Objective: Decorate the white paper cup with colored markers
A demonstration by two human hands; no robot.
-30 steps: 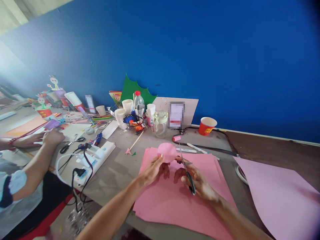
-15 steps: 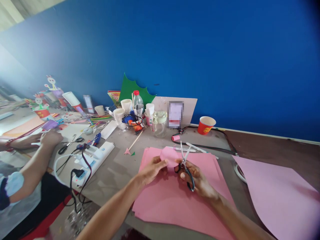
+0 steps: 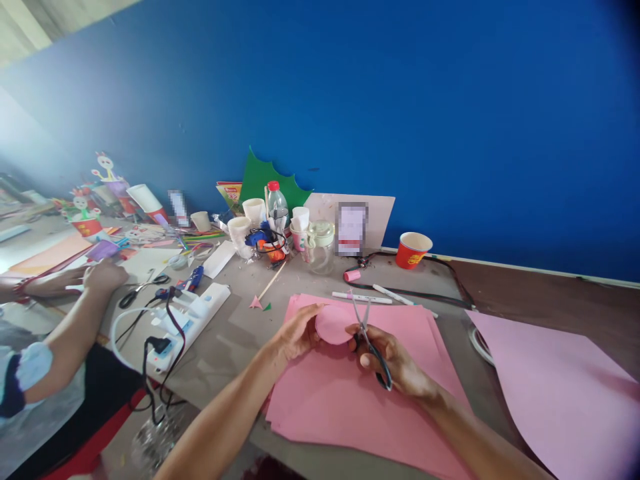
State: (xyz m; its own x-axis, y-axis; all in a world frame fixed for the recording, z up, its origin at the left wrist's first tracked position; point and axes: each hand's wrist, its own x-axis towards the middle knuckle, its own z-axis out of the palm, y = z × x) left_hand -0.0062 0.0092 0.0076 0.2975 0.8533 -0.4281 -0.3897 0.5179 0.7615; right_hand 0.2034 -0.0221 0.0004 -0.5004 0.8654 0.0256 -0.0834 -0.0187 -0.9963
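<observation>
A round pink paper disc (image 3: 334, 325) is gripped at its left edge by my left hand (image 3: 299, 333). My right hand (image 3: 393, 360) is wrapped round black-handled scissors (image 3: 364, 327), whose blades stand apart and point up and away from me. Fingertips of that hand touch the disc's right edge. Beneath both hands lies a stack of pink paper sheets (image 3: 360, 420). Two white marker pens (image 3: 363, 298) rest at the far edge of the stack.
A white power strip (image 3: 210, 310) with cords lies left, near a co-worker's arms (image 3: 75, 327). Behind stand a glass jar (image 3: 320, 250), paper cups, a bottle (image 3: 276, 203) and a red cup (image 3: 413, 252). A large pink sheet (image 3: 560, 380) lies right.
The pink disc has moved slightly down and tilted flatter. My left hand has shifted its hold to the disc's left side. The scissors remain in my right hand, turned slightly left.
</observation>
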